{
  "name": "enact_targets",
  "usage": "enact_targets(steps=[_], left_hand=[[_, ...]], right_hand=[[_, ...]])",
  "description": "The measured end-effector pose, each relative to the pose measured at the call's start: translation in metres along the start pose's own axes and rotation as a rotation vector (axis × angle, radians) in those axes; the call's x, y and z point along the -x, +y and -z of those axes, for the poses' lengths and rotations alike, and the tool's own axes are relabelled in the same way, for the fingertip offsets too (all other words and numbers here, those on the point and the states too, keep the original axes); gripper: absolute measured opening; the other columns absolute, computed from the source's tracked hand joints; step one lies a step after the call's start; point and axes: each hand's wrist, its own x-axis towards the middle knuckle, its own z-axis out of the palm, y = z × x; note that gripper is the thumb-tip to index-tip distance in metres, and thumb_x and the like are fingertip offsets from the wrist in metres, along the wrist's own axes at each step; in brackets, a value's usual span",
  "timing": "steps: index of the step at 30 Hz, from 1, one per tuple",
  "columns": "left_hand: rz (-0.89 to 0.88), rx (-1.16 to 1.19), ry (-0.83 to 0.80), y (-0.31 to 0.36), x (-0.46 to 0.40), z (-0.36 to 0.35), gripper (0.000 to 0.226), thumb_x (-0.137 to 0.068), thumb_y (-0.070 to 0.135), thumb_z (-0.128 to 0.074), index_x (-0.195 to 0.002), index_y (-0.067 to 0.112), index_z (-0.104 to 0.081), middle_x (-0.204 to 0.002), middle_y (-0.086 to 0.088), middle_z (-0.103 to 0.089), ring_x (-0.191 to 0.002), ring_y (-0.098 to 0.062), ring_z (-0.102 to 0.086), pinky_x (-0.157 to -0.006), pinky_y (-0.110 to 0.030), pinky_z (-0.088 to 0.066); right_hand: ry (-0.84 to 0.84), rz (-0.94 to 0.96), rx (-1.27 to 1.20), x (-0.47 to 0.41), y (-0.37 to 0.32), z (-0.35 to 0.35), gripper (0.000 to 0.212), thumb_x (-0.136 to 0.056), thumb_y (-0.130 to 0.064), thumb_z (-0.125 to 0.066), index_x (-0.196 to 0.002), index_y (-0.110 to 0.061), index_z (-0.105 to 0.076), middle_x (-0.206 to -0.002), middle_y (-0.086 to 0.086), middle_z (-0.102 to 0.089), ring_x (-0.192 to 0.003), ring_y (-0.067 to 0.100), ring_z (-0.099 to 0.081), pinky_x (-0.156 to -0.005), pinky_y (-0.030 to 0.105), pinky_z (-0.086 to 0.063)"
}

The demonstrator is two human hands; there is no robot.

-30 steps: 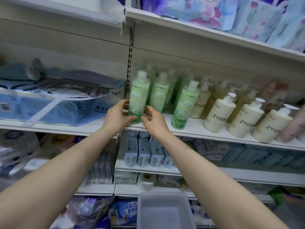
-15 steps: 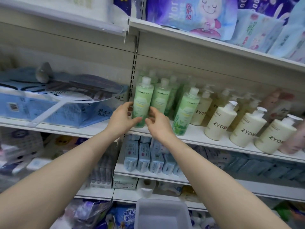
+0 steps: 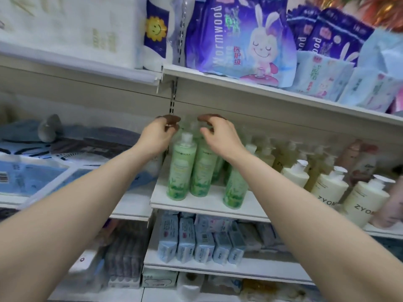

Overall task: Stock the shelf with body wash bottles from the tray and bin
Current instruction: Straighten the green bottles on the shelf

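Note:
Several green body wash bottles stand in rows on the white shelf [image 3: 196, 205]. The front left bottle [image 3: 180, 171] and its neighbour [image 3: 201, 171] are upright, and a third [image 3: 234, 190] stands nearer the edge. My left hand [image 3: 160, 135] and right hand [image 3: 220, 136] are raised above the front bottles, fingers curled, on either side of the blurred caps of the rear green bottles [image 3: 190, 126]. Blur hides whether either hand grips a cap. The tray and bin are out of view.
Cream ZYOM pump bottles [image 3: 327, 188] fill the shelf to the right. The upper shelf [image 3: 261, 92] hangs low over my hands and holds purple Wormwood packs [image 3: 235, 40]. Blue packages [image 3: 32, 175] lie at the left. Wipe packs [image 3: 196, 243] sit on the shelf below.
Both hands let go of the front left green bottle's base and rose to the caps of the rear bottles. The view tilted upward, and the grey bin dropped out of sight.

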Motion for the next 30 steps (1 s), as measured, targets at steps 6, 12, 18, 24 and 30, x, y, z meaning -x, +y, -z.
enact_targets(steps=[6,12,18,24,30], left_hand=[[0.041,0.079,-0.130,-0.013,-0.042,-0.013,0.036,-0.092,0.024,-0.064,-0.128,0.021,-0.062,-0.129,0.000,-0.062,-0.105,-0.015,-0.061,-0.090,-0.021,-0.043],[0.049,0.014,-0.277,-0.029,-0.064,-0.031,0.043,-0.088,0.022,-0.068,-0.130,0.020,-0.058,-0.125,-0.003,-0.065,-0.105,-0.019,-0.064,-0.089,-0.024,-0.047],[0.055,-0.075,-0.327,-0.037,-0.069,-0.043,0.049,-0.089,0.022,-0.063,-0.136,0.019,-0.051,-0.124,-0.005,-0.066,-0.112,-0.023,-0.062,-0.092,-0.026,-0.046],[0.044,-0.106,-0.344,-0.038,-0.062,-0.054,0.029,-0.093,0.024,-0.059,-0.121,0.020,-0.058,-0.120,-0.007,-0.067,-0.107,-0.024,-0.062,-0.077,-0.022,-0.037],[0.075,-0.028,-0.345,-0.044,-0.055,-0.039,0.033,-0.088,0.026,-0.065,-0.120,0.021,-0.060,-0.116,-0.003,-0.069,-0.106,-0.021,-0.063,-0.084,-0.025,-0.046]], right_hand=[[-0.175,-0.115,0.031,-0.052,0.003,-0.006,0.041,-0.097,-0.027,-0.060,-0.138,-0.023,-0.056,-0.142,0.004,-0.057,-0.127,0.024,-0.055,-0.105,0.028,-0.043],[-0.272,-0.153,0.085,-0.075,0.007,-0.019,0.051,-0.094,-0.028,-0.066,-0.142,-0.021,-0.051,-0.141,0.008,-0.056,-0.125,0.025,-0.056,-0.100,0.028,-0.041],[-0.393,-0.141,0.174,-0.089,0.009,-0.023,0.057,-0.093,-0.033,-0.066,-0.144,-0.015,-0.047,-0.145,0.007,-0.051,-0.127,0.026,-0.052,-0.090,0.026,-0.038],[-0.454,-0.137,0.189,-0.094,0.008,-0.026,0.050,-0.089,-0.034,-0.070,-0.132,-0.014,-0.053,-0.131,0.008,-0.057,-0.100,0.021,-0.050,-0.077,0.028,-0.037],[-0.473,-0.089,0.183,-0.095,-0.001,-0.029,0.052,-0.088,-0.035,-0.072,-0.132,-0.014,-0.053,-0.132,0.010,-0.056,-0.112,0.027,-0.054,-0.079,0.028,-0.037]])
